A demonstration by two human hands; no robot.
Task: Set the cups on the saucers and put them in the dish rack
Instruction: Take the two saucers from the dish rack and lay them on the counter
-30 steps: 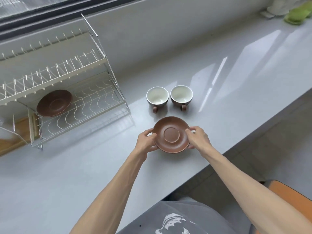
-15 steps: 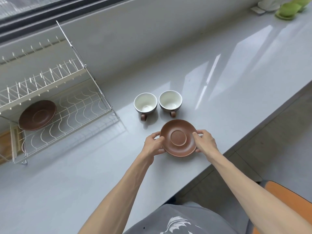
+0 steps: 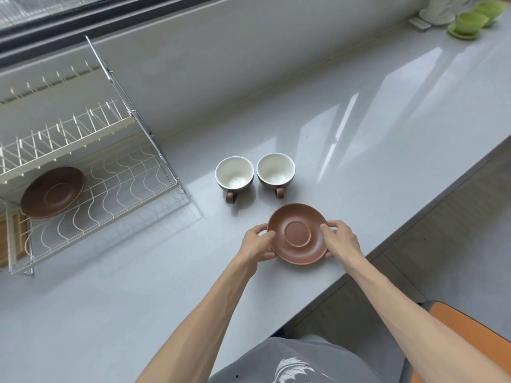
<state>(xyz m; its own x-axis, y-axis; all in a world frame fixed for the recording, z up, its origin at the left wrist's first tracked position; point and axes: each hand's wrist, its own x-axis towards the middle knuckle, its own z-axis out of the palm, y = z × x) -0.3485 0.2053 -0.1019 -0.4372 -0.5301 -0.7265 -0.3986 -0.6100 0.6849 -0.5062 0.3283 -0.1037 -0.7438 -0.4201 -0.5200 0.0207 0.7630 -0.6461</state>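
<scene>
A brown saucer [image 3: 298,234] sits near the counter's front edge. My left hand [image 3: 257,243] grips its left rim and my right hand [image 3: 341,240] grips its right rim. Just behind it two brown cups with white insides stand side by side, the left cup [image 3: 234,174] and the right cup [image 3: 275,170], handles pointing toward me. A second brown saucer [image 3: 52,192] lies on the lower tier of the white wire dish rack [image 3: 116,189] at the left.
The grey counter [image 3: 359,128] runs to the right, its front edge slanting close to my right hand. Green dishes [image 3: 470,22] stand at the far right corner. An orange chair [image 3: 470,338] is below the counter edge.
The saucer, held in both hands, has shifted slightly right, from in front of both cups to in front of the right cup. The view has swung right, so the rack sits further left.
</scene>
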